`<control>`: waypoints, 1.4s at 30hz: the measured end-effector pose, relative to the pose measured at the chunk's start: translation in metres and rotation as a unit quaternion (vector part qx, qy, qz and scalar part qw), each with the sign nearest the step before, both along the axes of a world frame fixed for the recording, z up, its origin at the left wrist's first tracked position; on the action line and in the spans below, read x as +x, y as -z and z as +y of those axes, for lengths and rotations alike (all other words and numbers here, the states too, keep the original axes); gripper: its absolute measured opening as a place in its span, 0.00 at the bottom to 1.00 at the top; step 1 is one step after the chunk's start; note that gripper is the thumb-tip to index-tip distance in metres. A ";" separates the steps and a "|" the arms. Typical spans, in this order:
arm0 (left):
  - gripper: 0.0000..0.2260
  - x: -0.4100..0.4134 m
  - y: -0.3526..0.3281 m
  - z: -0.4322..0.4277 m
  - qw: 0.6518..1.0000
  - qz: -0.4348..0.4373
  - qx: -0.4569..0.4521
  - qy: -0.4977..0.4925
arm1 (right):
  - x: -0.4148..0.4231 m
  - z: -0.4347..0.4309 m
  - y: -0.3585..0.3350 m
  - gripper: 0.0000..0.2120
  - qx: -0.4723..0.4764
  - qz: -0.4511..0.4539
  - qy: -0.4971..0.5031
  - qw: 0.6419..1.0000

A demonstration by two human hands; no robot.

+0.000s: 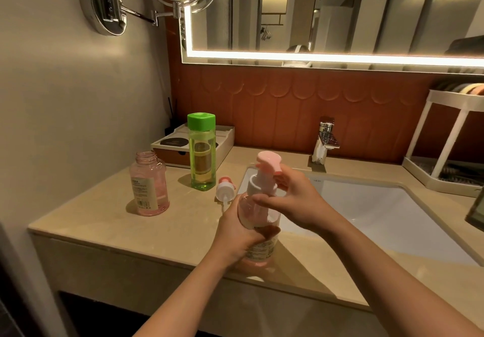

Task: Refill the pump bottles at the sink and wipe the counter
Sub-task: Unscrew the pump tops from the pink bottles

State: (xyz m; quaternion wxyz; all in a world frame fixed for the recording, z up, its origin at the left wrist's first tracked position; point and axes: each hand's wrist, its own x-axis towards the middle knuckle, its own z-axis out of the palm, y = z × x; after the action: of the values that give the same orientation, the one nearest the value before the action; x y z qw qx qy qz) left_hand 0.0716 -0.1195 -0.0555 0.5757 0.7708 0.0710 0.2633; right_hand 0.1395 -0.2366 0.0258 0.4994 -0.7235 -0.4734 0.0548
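While in L hand (237, 237), pump bottle (249, 215) under R hand (297, 200).

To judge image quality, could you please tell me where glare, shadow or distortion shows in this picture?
Head view: the mirror's light strip blows out white; the green bottle and open pink bottle cast soft shadows leftward on the counter; the forearms look wide-angle stretched; the pump bottle in the left hand looks slightly blurred.

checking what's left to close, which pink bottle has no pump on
The pink bottle standing alone at the left, neck bare. The held bottle, gripped by the left hand, has its pump on.
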 end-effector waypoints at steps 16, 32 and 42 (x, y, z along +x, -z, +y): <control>0.26 -0.003 -0.004 -0.001 1.000 0.005 -0.001 -0.001 | 0.017 -0.007 -0.022 0.16 0.101 0.144 -0.076 0.981; 0.26 -0.003 -0.003 -0.003 1.000 0.001 -0.013 -0.007 | 0.032 -0.001 -0.027 0.04 0.178 0.249 -0.006 0.952; 0.26 -0.004 -0.004 -0.005 1.000 0.006 -0.017 -0.008 | 0.045 -0.007 -0.023 0.13 0.206 0.285 0.021 0.936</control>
State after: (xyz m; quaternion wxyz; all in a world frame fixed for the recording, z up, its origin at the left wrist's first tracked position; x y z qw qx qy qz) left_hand 0.0679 -0.1240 -0.0515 0.5857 0.7623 0.0854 0.2618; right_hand 0.1848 -0.2440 0.0489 0.7527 -0.5686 -0.2963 0.1497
